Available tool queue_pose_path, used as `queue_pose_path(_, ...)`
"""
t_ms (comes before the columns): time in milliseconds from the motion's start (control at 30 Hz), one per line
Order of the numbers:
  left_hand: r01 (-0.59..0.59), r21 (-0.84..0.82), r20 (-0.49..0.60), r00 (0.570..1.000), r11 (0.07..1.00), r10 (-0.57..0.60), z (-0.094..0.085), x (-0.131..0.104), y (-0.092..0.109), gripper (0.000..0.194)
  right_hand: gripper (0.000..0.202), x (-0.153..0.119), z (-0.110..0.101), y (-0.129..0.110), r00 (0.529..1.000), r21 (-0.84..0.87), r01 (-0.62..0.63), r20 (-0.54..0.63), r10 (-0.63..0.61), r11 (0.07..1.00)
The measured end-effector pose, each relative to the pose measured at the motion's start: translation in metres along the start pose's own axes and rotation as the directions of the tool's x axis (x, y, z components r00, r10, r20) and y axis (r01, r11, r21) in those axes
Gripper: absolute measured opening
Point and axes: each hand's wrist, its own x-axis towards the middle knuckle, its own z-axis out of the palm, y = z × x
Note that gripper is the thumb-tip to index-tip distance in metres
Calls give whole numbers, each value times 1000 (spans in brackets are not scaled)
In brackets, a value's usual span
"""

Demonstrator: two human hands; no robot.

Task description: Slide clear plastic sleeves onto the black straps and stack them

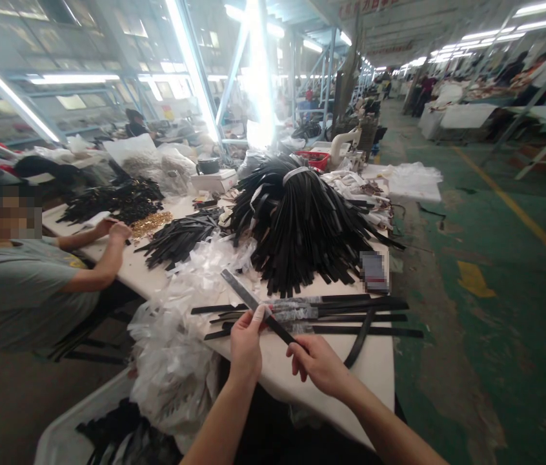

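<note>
- my left hand (246, 339) pinches a black strap (280, 329) between thumb and fingers, over the white table (377, 361).
- my right hand (319, 361) grips the same strap lower down, nearer me.
- just beyond my hands lie several loose strips (360, 330), partly covered by clear film (297, 314).
- behind them sits a big black bundle (302, 232), a pale band (301, 172) around its top.
- white plastic scraps (171, 361) spill over the table edge to my left.
- further left, a co-worker in a grey shirt (21, 297) sits working.
</note>
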Motion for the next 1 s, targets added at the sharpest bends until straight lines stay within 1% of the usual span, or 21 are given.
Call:
queue_pose_path(33, 6, 22, 14, 1000, 1000, -6, 1, -3, -2, 33, 36, -1, 1, 0, 1000, -5, 5, -13, -5, 1000)
queue_pose_path(100, 59, 99, 80, 995, 993, -67, 2, -14, -11, 35, 40, -1, 2, 1, 998, -11, 40, -56, -40, 999)
queue_pose_path(167, 114, 154, 155, 978, 981, -138, 4, -24, -20, 36, 44, 1, 3, 2, 995, 7, 68, -72, -67, 998)
queue_pose_path(200, 140, 148, 188, 968, 979, -167, 4, -26, -22, 36, 45, 3, 3, 4, 996, 30, 68, -64, -66, 997)
queue_pose_path(233, 182, 120, 227, 952, 976, -205, 4, -25, -23, 38, 45, 4, 3, 6, 998, 56, 56, -45, -54, 997)
queue_pose_path(300, 304, 35, 306, 904, 952, -300, 5, -15, -20, 42, 44, 6, 3, 10, 1000, 104, 12, -3, -11, 994)
queue_pose_path(367, 408, -40, 326, 868, 912, -374, 7, -1, -15, 43, 43, 6, 3, 13, 999, 131, -34, 16, 32, 991)
queue_pose_path(400, 426, -66, 310, 868, 902, -388, 9, 5, -12, 41, 43, 6, 3, 14, 999, 137, -48, 21, 46, 989)
queue_pose_path(433, 409, -95, 279, 886, 907, -370, 12, 10, -10, 37, 43, 6, 3, 15, 998, 141, -55, 26, 51, 989)
queue_pose_path(467, 358, -129, 242, 916, 925, -321, 15, 13, -9, 33, 42, 5, 2, 15, 998, 141, -54, 34, 50, 989)
queue_pose_path(533, 191, -192, 172, 972, 963, -159, 21, 10, -7, 29, 42, 1, 2, 13, 999, 130, -35, 40, 30, 991)
queue_pose_path(567, 90, -208, 135, 989, 974, -63, 24, 5, -7, 29, 42, -1, 1, 12, 999, 117, -21, 37, 17, 993)
queue_pose_path(600, 4, -199, 105, 994, 980, 18, 27, -3, -9, 30, 43, -3, 1, 10, 1000, 101, -9, 28, 7, 995)
queue_pose_path(633, -44, -160, 92, 994, 986, 60, 29, -13, -11, 33, 44, -5, 1, 7, 1000, 81, 2, 16, -4, 997)
queue_pose_path(667, -53, -98, 94, 994, 994, 62, 30, -23, -15, 36, 45, -6, 2, 3, 1000, 55, 18, -3, -18, 998)
queue_pose_path(767, 34, 114, 132, 990, 993, -49, 29, -48, -26, 45, 45, -9, 1, -7, 994, -28, 88, -61, -90, 996)
queue_pose_path(800, 40, 157, 134, 989, 987, -62, 27, -50, -27, 46, 43, -9, 0, -10, 992, -35, 111, -65, -113, 993)
queue_pose_path(833, 15, 176, 124, 992, 984, -37, 26, -49, -26, 45, 39, -10, -1, -12, 990, -39, 128, -55, -130, 991)
queue_pose_path(900, -100, 162, 84, 993, 982, 87, 22, -40, -19, 41, 33, -10, -2, -13, 992, -44, 129, -9, -130, 991)
queue_pose_path(967, -213, 133, 24, 977, 968, 212, 21, -31, -13, 40, 33, -9, -2, -11, 995, -73, 100, 27, -99, 992)
queue_pose_path(1000, -229, 133, 9, 973, 964, 230, 21, -30, -12, 41, 34, -8, -1, -10, 996, -88, 87, 34, -85, 992)
